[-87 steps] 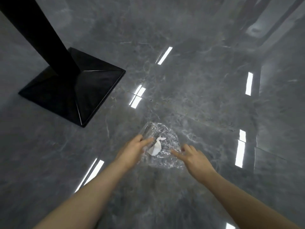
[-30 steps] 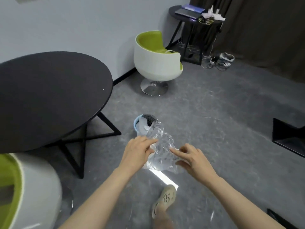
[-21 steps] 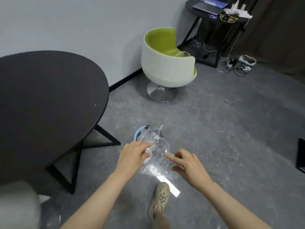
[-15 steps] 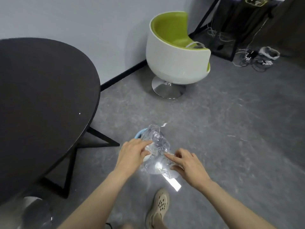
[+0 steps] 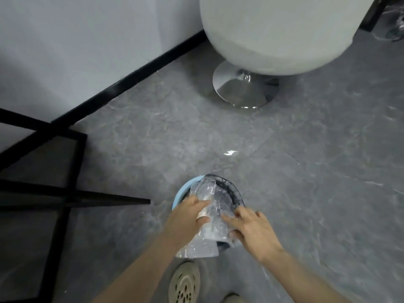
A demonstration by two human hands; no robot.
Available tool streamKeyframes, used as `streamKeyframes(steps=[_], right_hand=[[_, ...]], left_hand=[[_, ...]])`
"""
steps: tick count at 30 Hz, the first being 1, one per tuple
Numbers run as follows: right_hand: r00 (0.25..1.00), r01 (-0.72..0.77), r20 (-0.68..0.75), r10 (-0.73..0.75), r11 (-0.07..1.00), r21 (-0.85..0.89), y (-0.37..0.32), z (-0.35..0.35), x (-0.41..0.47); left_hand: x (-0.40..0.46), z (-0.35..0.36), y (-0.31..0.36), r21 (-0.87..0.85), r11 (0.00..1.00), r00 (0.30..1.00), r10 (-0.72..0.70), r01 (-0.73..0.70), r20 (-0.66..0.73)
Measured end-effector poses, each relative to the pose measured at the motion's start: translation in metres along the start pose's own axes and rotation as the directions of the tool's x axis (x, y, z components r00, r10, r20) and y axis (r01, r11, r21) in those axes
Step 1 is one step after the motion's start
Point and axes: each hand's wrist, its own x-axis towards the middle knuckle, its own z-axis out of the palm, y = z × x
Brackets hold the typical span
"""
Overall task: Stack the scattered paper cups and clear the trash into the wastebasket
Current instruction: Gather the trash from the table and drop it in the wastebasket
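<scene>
Since a moment ago I've carried the clear plastic wrap [image 5: 208, 212] over the blue wastebasket [image 5: 182, 192]; my left hand [image 5: 189, 215] and right hand [image 5: 253, 229] both pinch it, and next I should let it drop in.

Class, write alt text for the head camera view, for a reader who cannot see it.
Both hands, left hand and right hand, hold crumpled clear plastic wrap directly over a blue wastebasket on grey floor. A white chair stands behind it.
</scene>
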Motion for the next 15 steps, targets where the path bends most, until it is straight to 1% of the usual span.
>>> streamKeyframes(steps=[2, 4, 6, 8, 9, 11, 13, 15], right_hand=[[1.000, -0.018, 0.010, 0.018, 0.999, -0.028, 0.013, 0.037, 0.021], [0.999, -0.015, 0.031, 0.017, 0.997, -0.076, 0.023, 0.070, 0.034], [0.996, 0.010, 0.092, 0.001, 0.993, -0.120, 0.029, 0.096, 0.038], [0.986, 0.048, 0.166, -0.023, 0.987, -0.151, 0.034, 0.121, 0.037], [0.977, 0.055, 0.213, -0.020, 0.986, -0.159, 0.035, 0.129, 0.038], [0.967, 0.048, 0.256, 0.001, 0.982, -0.184, 0.034, 0.140, 0.041], [0.961, 0.031, 0.277, 0.028, 0.977, -0.209, 0.034, 0.148, 0.044], [0.963, 0.018, 0.265, 0.043, 0.974, -0.225, 0.030, 0.146, 0.046]], left_hand=[[0.023, 0.027, -0.024, 0.045, 0.999, 0.999, 0.016, -0.018, 0.052], [0.040, 0.053, -0.040, 0.127, 0.990, 0.988, 0.037, -0.056, 0.148], [0.049, 0.076, -0.051, 0.255, 0.962, 0.962, 0.027, -0.100, 0.273], [0.054, 0.099, -0.062, 0.383, 0.913, 0.935, -0.001, -0.144, 0.354], [0.056, 0.109, -0.066, 0.433, 0.887, 0.930, -0.013, -0.159, 0.368], [0.059, 0.123, -0.072, 0.524, 0.831, 0.924, -0.035, -0.184, 0.380], [0.065, 0.131, -0.076, 0.590, 0.787, 0.922, -0.078, -0.177, 0.380], [0.069, 0.131, -0.076, 0.628, 0.766, 0.935, -0.109, -0.138, 0.338]])
